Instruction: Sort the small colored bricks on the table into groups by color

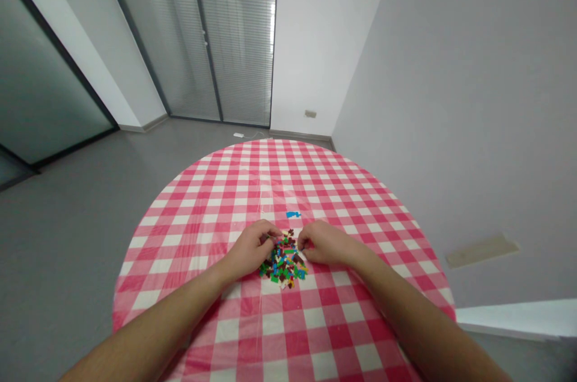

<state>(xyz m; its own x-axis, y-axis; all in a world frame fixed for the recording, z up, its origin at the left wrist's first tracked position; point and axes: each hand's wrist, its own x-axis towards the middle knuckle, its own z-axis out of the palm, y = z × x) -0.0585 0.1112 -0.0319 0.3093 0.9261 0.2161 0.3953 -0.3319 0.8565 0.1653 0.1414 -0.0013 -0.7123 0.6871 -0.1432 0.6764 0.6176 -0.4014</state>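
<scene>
Your left hand (249, 250) narrow, touching pile's left edge; right hand (324, 244) narrow at right edge; any held piece, cannot tell. Plastic bricks (283, 262) heaped lower center on checked cloth (270, 328); blue bricks (293, 214) lie just above.

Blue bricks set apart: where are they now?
In the head view, the blue bricks lie on the checked tablecloth, just beyond the heap of coloured bricks.
</scene>
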